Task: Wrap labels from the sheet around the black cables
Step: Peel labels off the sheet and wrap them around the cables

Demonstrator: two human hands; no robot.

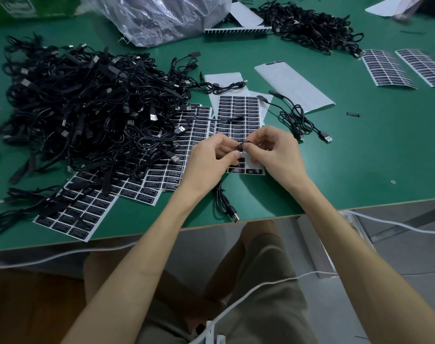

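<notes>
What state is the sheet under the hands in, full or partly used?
Partly used: label sheet shows bare white backing beside the right hand.

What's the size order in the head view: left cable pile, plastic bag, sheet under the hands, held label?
1. cable pile
2. plastic bag, cropped by the frame and farther off, so its true size is unsure
3. sheet, partly covered
4. label

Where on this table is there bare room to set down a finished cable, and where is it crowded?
The widest bare patch of green table lies right of the right hand, between the blank backing sheet and the front edge. It is crowded at the cable pile on the left and on the label sheets beside it.
</notes>
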